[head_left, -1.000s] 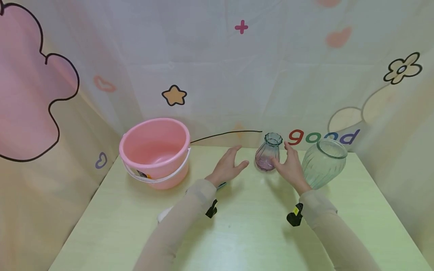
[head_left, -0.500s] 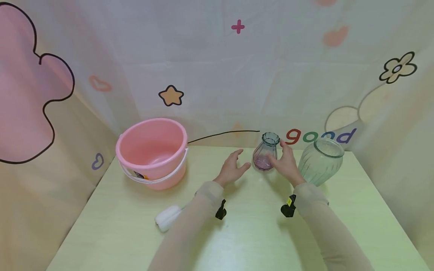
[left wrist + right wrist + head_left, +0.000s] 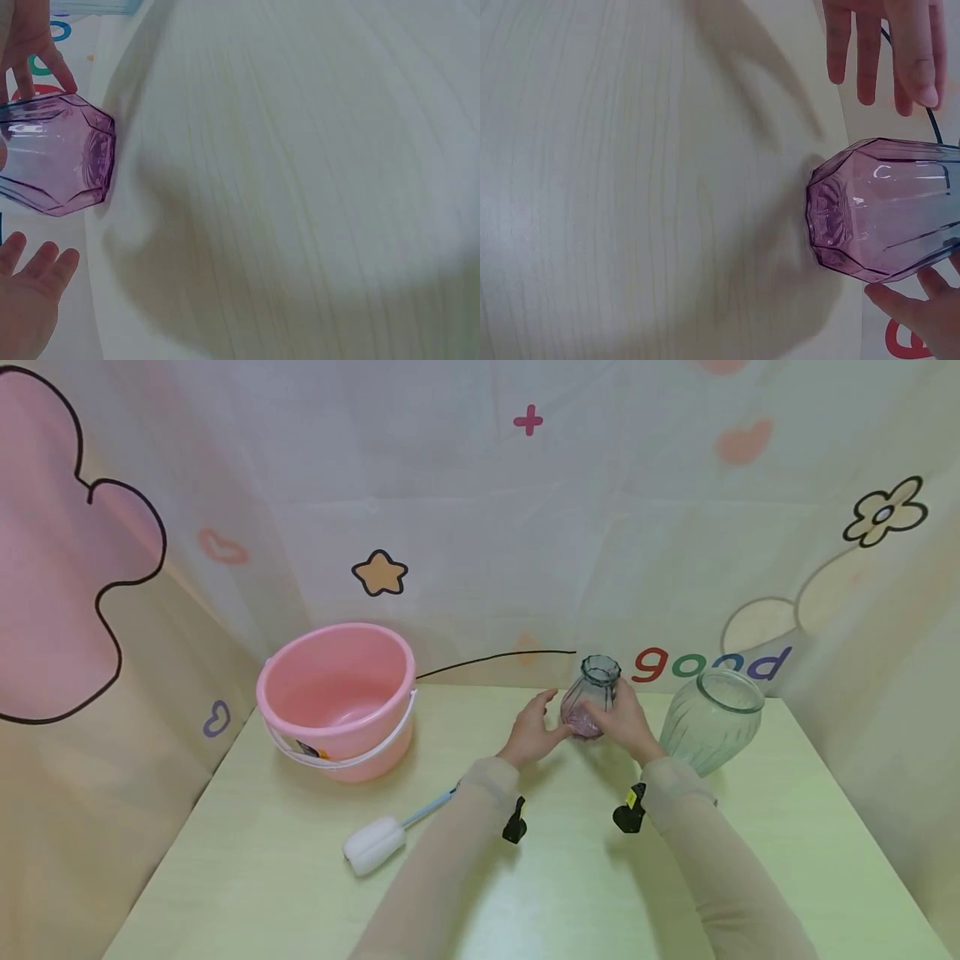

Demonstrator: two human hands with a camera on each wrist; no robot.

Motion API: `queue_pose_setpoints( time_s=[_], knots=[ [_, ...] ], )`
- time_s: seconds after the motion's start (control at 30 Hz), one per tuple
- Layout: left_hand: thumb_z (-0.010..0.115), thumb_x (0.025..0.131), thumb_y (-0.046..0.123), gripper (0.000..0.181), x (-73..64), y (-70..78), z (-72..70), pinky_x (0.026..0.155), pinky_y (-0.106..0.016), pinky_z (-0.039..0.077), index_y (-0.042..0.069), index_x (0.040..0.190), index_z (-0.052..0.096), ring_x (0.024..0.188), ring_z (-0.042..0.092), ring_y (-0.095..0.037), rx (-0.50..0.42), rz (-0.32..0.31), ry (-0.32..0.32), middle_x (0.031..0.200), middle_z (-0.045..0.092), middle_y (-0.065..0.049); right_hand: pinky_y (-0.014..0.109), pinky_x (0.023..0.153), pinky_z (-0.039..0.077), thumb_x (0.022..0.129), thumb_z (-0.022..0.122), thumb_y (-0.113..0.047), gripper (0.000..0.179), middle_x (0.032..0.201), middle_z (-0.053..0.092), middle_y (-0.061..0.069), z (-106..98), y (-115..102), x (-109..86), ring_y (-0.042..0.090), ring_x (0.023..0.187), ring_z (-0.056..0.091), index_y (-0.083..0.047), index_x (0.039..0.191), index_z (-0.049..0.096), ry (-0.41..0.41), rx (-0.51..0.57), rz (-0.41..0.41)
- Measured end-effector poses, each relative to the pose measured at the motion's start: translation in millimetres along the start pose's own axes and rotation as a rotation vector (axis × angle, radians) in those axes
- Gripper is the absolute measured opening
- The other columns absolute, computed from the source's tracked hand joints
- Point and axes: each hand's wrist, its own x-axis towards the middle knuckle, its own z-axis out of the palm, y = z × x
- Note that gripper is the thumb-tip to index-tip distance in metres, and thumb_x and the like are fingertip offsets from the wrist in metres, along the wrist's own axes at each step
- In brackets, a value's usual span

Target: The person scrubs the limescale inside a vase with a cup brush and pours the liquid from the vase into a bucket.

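Observation:
A small faceted glass vase (image 3: 581,700), teal at the neck and purple at the base, stands upright at the back of the table between both hands. My right hand (image 3: 627,720) is at its right side, thumb across the front and spread fingers along the side. In the right wrist view, those fingertips touch the glass vase (image 3: 892,210). My left hand (image 3: 532,733) reaches in from the left with fingers spread, thumb tip at the vase's lower left. In the left wrist view, a gap shows between the left hand's fingers (image 3: 39,270) and the vase.
A larger pale green glass jar (image 3: 707,731) stands just right of the right hand. At the left is a pink bucket (image 3: 378,758) with its white handle lowered. A white sponge brush (image 3: 375,845) with a blue handle lies near the left forearm. A printed curtain (image 3: 465,527) hangs behind the table.
The left hand has moved right to the vase, uncovering the sponge brush beneath its forearm. The right hand has shifted slightly left against the vase. The vase stays in place.

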Motion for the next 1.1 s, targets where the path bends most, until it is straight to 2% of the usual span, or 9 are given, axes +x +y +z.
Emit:
queue_pose_setpoints(
  time_s=[0.2, 0.5, 0.73, 0.97, 1.1],
  knots=[
    [0.066, 0.084, 0.018, 0.066, 2.6, -0.2, 8.4, 0.095, -0.037, 0.042, 0.012, 0.141, 0.033, 0.121, 0.047, -0.029, -0.021, -0.024, -0.006, 0.141, 0.041, -0.01, 0.054, 0.099, 0.035, 0.089, 0.059, -0.028, 0.059, 0.136, 0.037, 0.024, -6.1, 0.6, -2.8, 0.042, 0.127, 0.035, 0.002, 0.132, 0.03, -0.035, 0.035, 0.023],
    [0.068, 0.082, 0.02, 0.069, 2.3, -2.5, 13.8, 0.097, -0.037, 0.041, 0.012, 0.141, 0.033, 0.122, 0.046, -0.029, -0.041, -0.04, -0.012, 0.142, 0.04, -0.01, 0.053, 0.093, 0.041, 0.088, 0.06, -0.034, 0.065, 0.138, 0.038, 0.019, -8.0, 9.1, -1.1, 0.041, 0.126, 0.037, -0.005, 0.137, 0.029, -0.071, 0.061, 0.005],
    [0.068, 0.081, 0.023, 0.071, 0.2, 0.0, 14.5, 0.098, -0.037, 0.041, 0.013, 0.142, 0.032, 0.124, 0.044, -0.028, -0.077, -0.067, -0.024, 0.142, 0.039, -0.009, 0.052, 0.09, 0.044, 0.087, 0.062, -0.034, 0.067, 0.136, 0.04, 0.023, -8.9, 12.9, -4.9, 0.044, 0.123, 0.04, -0.007, 0.138, 0.029, -0.102, 0.048, -0.002],
    [0.072, 0.078, 0.023, 0.076, 0.0, -3.6, 19.0, 0.084, -0.03, 0.048, 0.012, 0.142, 0.032, 0.106, 0.054, -0.02, -0.132, -0.06, -0.035, 0.136, 0.044, -0.008, 0.052, 0.089, 0.045, 0.087, 0.061, -0.035, 0.065, 0.135, 0.041, 0.023, -9.0, 13.7, -10.5, 0.043, 0.123, 0.041, -0.009, 0.138, 0.03, -0.138, 0.048, -0.015],
    [0.072, 0.077, 0.023, 0.075, 1.7, -4.5, 22.2, 0.093, -0.034, 0.044, 0.013, 0.141, 0.034, 0.115, 0.051, -0.022, -0.128, -0.043, -0.02, 0.135, 0.045, -0.008, 0.051, 0.088, 0.045, 0.085, 0.063, -0.037, 0.066, 0.135, 0.041, 0.021, -9.6, 13.2, -13.7, 0.042, 0.123, 0.042, -0.012, 0.137, 0.032, -0.145, 0.056, -0.007]
  ],
)
